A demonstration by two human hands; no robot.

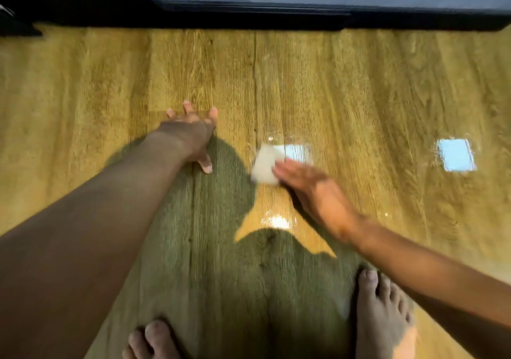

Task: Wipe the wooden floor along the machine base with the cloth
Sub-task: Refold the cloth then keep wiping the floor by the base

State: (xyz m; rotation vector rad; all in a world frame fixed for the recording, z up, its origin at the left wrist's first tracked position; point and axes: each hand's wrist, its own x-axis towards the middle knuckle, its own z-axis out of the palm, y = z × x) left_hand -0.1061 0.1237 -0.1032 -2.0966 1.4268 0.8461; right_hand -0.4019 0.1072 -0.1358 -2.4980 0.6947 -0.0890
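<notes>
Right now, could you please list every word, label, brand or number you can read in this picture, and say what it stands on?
None: no readable text shows.
Machine base: plain black, no label visible.
Cloth: plain and blurred.
Wooden floor: only grain and glare patches.

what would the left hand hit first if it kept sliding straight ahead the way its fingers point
Nothing close: ahead of the left hand lies bare wooden floor, then the black machine base. That base looks like the first obstacle, though depth is hard to judge.
</notes>
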